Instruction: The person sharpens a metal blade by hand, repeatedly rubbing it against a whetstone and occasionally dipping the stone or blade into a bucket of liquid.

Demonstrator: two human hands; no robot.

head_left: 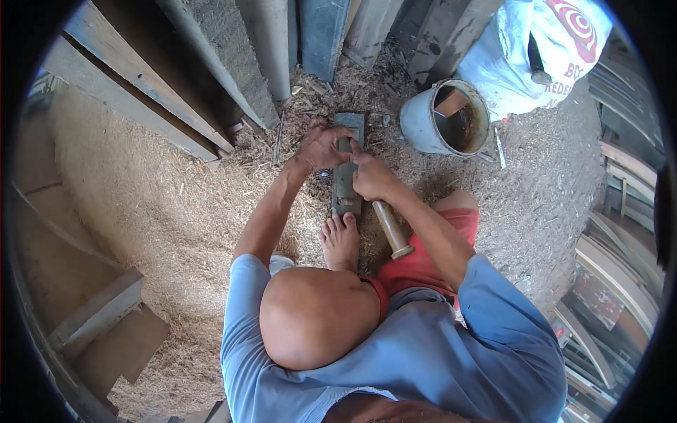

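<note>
Closest below: blue short-sleeved cloth shirt (pixel 423 352) and red shorts (pixel 423 264), crouched low. Spreads underneath, pale sawdust-strewn floor (pixel 141 204). Lean against the far side, long grey weathered wooden planks (pixel 176 99). Slumps at upper right, white woven sack with red print (pixel 543 42). Stands just beside that sack, dented grey round metal bucket (pixel 423 120), open, a wood scrap inside.

Lies lengthwise on the sawdust, at the middle of the view and near the bucket, narrow grey-green oblong block (pixel 345 180); material not clear. Presses on its near end, bare foot (pixel 340 240), toes touching the block. Wraps over the far part of the block, left grip (pixel 321 148), fingers closed on it. Closes around the upper end of a light-brown turned wooden tool handle (pixel 391 229), right grip (pixel 370 176), knuckles against the block; working end hidden under the hand.

Risks, as a judgement: may slide on loose sawdust if the foot lifts; may strike bare toes or the left fingers, both right beside the tool; may tip the bucket with an elbow.
</note>
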